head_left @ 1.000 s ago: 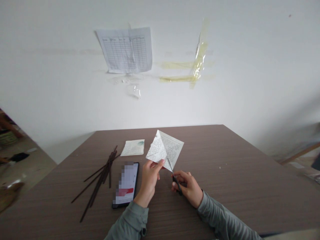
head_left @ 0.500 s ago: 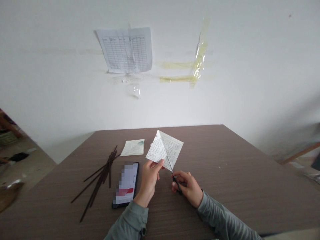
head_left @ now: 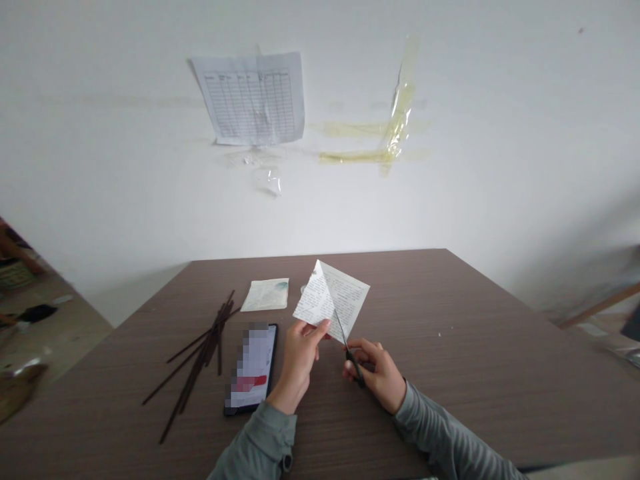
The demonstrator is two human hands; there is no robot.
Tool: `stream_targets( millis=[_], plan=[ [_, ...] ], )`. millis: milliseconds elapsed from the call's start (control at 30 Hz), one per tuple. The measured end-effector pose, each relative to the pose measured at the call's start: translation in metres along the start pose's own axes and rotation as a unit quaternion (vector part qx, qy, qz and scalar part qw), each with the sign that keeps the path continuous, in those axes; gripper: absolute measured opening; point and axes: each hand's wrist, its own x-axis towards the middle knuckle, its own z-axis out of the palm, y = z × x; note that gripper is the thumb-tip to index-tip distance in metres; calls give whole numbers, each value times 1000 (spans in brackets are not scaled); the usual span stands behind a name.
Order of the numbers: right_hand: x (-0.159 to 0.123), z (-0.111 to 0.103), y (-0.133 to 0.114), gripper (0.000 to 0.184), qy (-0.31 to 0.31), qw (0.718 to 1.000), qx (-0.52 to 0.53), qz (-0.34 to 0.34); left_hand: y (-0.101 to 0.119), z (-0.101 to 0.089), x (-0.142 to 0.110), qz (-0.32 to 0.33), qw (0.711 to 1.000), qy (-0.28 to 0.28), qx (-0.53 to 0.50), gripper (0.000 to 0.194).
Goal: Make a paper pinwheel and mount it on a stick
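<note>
A square sheet of printed paper (head_left: 347,292), creased along its diagonal, is held above the table in my left hand (head_left: 300,357). The thumb presses on its lower left edge, with the other fingers underneath. My right hand (head_left: 380,373) is closed around the black handles of a pair of scissors (head_left: 354,367). Their blades lie at the paper's bottom corner, in line with the crease. How far the blades stand apart is too small to tell. Part of a small round pale thing (head_left: 303,289) shows behind the paper's left edge.
Left of my left hand lies a phone (head_left: 270,353) with its screen lit. Several thin dark brown sticks (head_left: 204,350) cross in a loose pile farther left. Another folded paper (head_left: 265,295) rests behind the phone. The brown table (head_left: 490,373) meets a white wall with a taped form (head_left: 250,100).
The paper has shifted very slightly to the right, and more of the pale thing behind its left edge shows. Both hands keep almost the same place and grip.
</note>
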Motion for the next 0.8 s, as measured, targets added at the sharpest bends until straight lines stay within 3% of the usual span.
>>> stream_targets(
  millis=[467,800],
  plan=[
    [1,-1,5,46,-1,1000,-24,-12,3,2,-2,-12,1000,-3,3,37],
    [1,-1,6,49,2,1000,-25,-12,5,2,-3,-14,1000,0,6,40]
  ],
)
